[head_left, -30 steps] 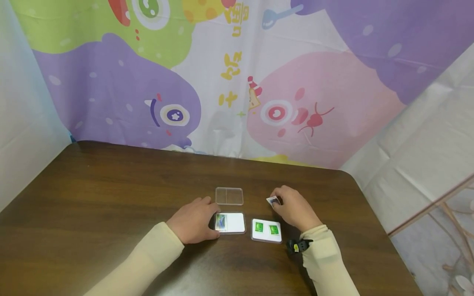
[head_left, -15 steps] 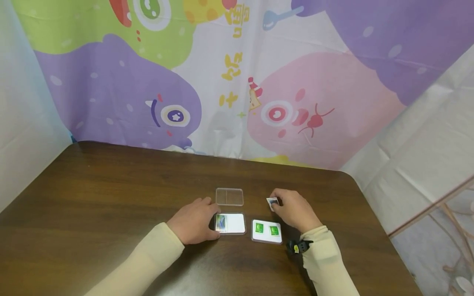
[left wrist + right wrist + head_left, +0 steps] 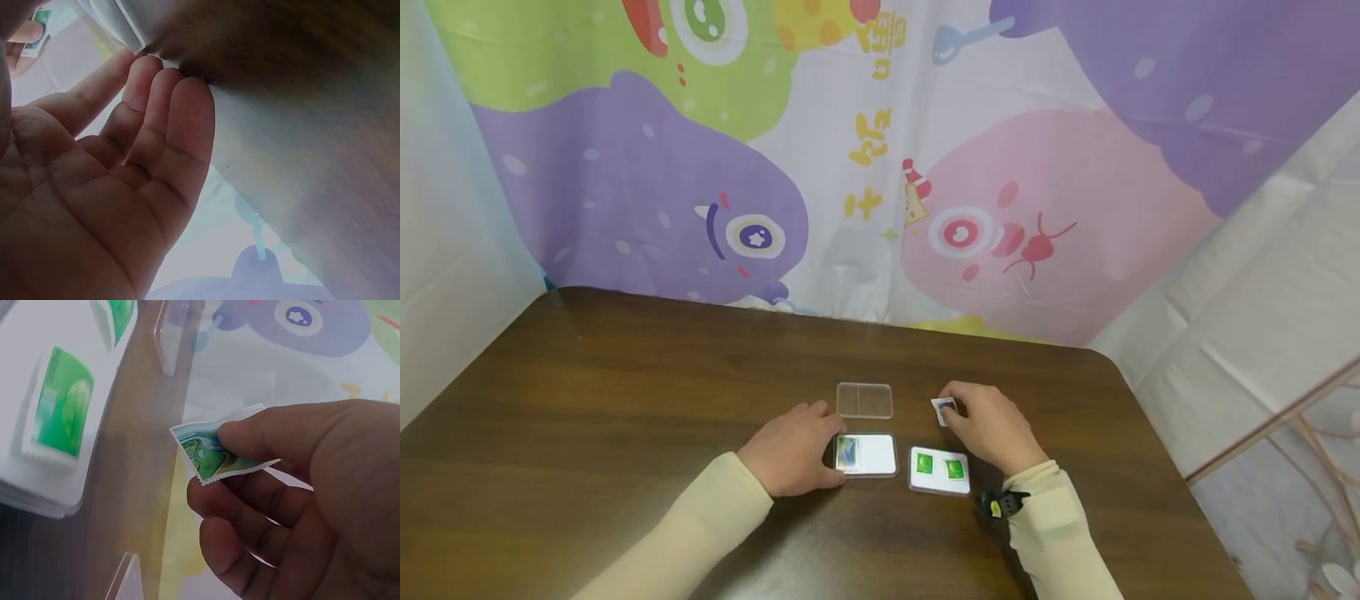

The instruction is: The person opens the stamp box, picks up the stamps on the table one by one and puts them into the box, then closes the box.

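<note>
My right hand (image 3: 996, 421) pinches a postage stamp (image 3: 212, 447) between thumb and fingers. The stamp has perforated white edges and a green and blue landscape picture, and it is raised behind the right-hand case. At the left, my left hand (image 3: 793, 450) holds a clear plastic case (image 3: 878, 455) by its left end, thumb at the near corner and index finger at the far one. On that case's white insert, a blue-green stamp (image 3: 847, 454) lies in the left half. In the left wrist view, the index fingertip meets the case edge (image 3: 128, 25).
A second case (image 3: 939, 484) with two green stamps (image 3: 954, 470) on white lies right of the held one. Behind the held case is a clear divided lid (image 3: 875, 402). All lie on a brown wooden table (image 3: 662, 367), with a cartoon-printed curtain (image 3: 842, 275) behind.
My right hand has shifted slightly left with its stamp, which has turned to show more of its face. The left hand keeps its place on the case.
</note>
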